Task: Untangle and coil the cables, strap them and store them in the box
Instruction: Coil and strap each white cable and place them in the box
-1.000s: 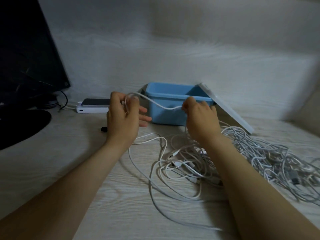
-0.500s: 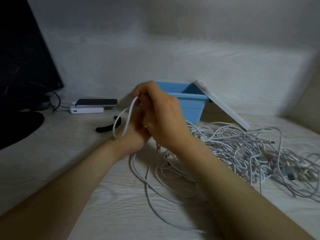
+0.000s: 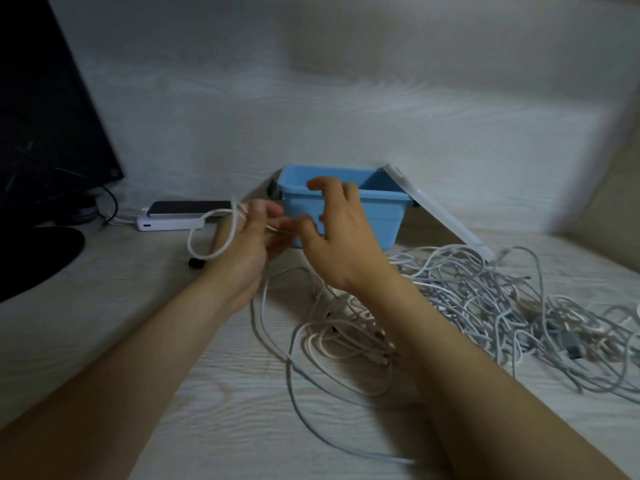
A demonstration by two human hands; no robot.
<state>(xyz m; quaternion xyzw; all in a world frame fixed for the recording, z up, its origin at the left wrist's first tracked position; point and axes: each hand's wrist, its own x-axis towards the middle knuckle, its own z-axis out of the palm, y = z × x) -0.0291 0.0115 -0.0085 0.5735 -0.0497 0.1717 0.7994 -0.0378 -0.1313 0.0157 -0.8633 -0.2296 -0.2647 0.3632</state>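
My left hand (image 3: 247, 247) holds a small loop of white cable (image 3: 211, 237) that hangs off its left side. My right hand (image 3: 337, 237) is just to the right of it, thumb and fingers pinching the same cable where it leaves the left hand. The cable's loose length trails down onto the table (image 3: 104, 341) towards me. A big tangle of white cables (image 3: 485, 299) lies to the right and under my right forearm. The blue box (image 3: 384, 209) stands open behind my hands, its white lid (image 3: 440, 213) leaning against its right side.
A dark monitor (image 3: 45, 109) with a round base stands at the far left. A phone lies on a white power bank (image 3: 169, 221) left of the box. The black tip of a strap (image 3: 194, 262) shows under my left wrist. A wall rises behind the box.
A second ago the hands were apart with cable stretched between them. They then came together, and now the right hand has drawn back to the right, leaving a loop on the left hand.
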